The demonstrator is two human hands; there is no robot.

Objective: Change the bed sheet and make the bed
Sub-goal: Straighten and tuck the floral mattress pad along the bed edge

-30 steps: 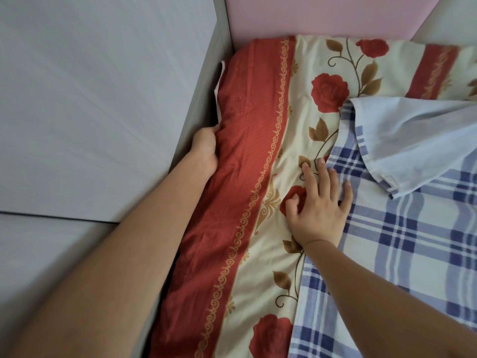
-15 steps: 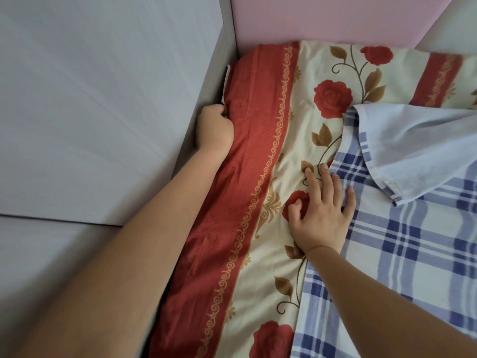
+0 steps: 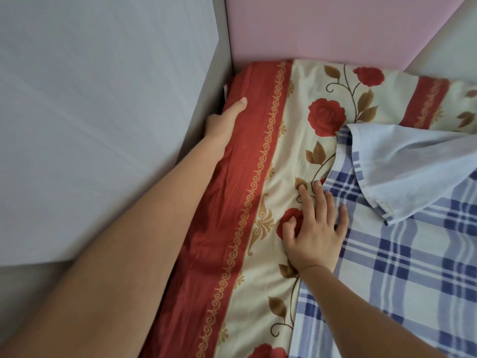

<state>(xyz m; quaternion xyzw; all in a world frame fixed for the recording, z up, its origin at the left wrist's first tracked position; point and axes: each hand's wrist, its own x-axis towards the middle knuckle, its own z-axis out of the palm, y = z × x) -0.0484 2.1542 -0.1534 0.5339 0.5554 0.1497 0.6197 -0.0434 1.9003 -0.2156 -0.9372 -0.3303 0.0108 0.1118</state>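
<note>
1. Floral bed sheet: cream with red roses and a red band with gold scrollwork. It covers the bed from the near edge up to the far left corner. The red band runs along the bed's left edge.
2. Left hand: at the left edge, close to the far left corner. The thumb lies straight on top of the red band. The fingers go down between the bed edge and the grey panel and are hidden, so I cannot tell whether they grip the sheet.
3. Right hand: palm down, fingers spread, pressed flat mid-bed. The thumb and first fingers are on the floral sheet, the outer fingers on the plaid cloth.
4. Plaid cloth: blue and white, lying over the sheet on the right part of the bed. Its far corner is folded back, showing a pale underside.
5. Pink board: stands along the bed's far edge and meets the grey panel at the corner.
</note>
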